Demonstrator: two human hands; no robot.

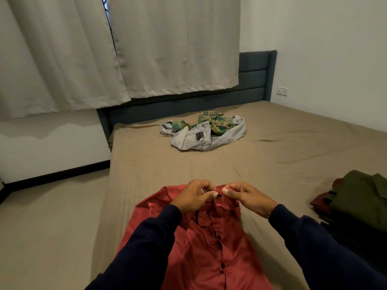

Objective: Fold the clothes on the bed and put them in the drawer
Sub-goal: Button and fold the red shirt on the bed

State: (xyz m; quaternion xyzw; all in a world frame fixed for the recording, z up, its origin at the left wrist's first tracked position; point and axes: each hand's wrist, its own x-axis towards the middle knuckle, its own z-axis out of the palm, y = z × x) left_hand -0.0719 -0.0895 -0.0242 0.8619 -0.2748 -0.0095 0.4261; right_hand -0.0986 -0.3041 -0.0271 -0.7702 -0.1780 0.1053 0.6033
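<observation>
At the bottom centre of the frame lies a plain brick-red shirt (209, 243) with small black buttons (218, 196), under two dark navy sleeves (150, 237). Toward the upper middle, pale grey jeans (201, 136) tangle with a green cloth checked in yellow and white (217, 122), all on a flat khaki-brown bed sheet (282, 139). At the right edge an olive green garment (362, 197) tops a maroon one (319, 203); behind are a teal-blue headboard (253, 70), off-white curtains (167, 45) and white walls (335, 38).

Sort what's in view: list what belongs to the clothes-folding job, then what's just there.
Job: red shirt, pinched at its collar by left hand and right hand; grey jeans; green plaid garment; folded pile; bed.

Just there: curtains; headboard; wall socket.
</observation>
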